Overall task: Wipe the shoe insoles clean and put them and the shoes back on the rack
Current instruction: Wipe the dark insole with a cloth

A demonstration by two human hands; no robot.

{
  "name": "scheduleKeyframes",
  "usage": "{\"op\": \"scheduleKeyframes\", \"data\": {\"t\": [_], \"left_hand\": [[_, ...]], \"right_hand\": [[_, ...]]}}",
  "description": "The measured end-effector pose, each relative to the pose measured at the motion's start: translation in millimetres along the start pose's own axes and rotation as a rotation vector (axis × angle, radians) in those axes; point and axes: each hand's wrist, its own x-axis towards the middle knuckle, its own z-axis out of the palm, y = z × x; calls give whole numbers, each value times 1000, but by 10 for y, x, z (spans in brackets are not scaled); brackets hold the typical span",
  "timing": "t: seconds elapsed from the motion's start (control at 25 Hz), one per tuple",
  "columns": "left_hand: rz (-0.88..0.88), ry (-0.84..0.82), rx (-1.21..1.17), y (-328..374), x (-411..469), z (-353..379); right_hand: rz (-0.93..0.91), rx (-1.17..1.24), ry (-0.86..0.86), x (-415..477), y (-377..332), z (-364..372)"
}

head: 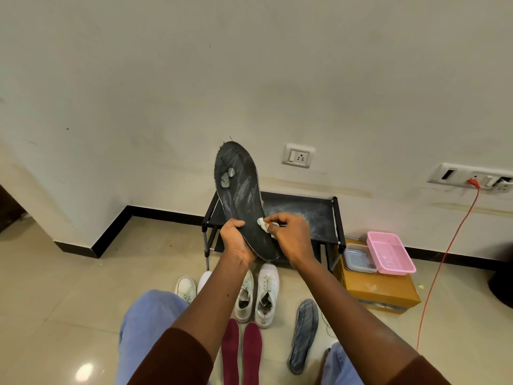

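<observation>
Before the rack (305,208), left fingers (236,223) curled round black insole (239,191), right fingers (277,218) pinching cloth (262,223)

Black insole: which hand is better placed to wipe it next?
Right. The right hand pinches the white cloth against the black insole; the left hand grips its lower end, steadying it.

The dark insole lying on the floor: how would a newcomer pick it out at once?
Start at the black shoe rack against the wall, then drop to the white sneakers on the floor before it. Right of them lies the insole, alone and dusty grey-blue, unlike the maroon insole pair beside it.
</observation>
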Motion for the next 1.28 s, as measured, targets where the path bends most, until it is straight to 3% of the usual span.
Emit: {"op": "scheduleKeyframes", "data": {"t": [0.24, 0.36, 0.56, 0.84, 1.0, 1.12, 1.28], "left_hand": [[31, 58, -16, -6, 79, -14], [31, -64, -33, 11, 146, -59], [-38, -167, 39, -17, 134, -16], [-155, -274, 57, -88, 120, -204], [-148, -403, 0, 38, 256, -289], [-177, -460, 14, 140, 379, -282], [-236, -398, 10, 94, 330, -207]], "right_hand": [[179, 107, -223, -85, 90, -170], [221, 21, -417, -6, 103, -300], [256, 221, -205, 144, 36, -227], [496, 355, -287, 126, 39, -107], [569, 367, -454, 73, 58, -155], [517, 193, -583, -33, -13, -245], [164, -596, -623, -50, -248, -419]]}}
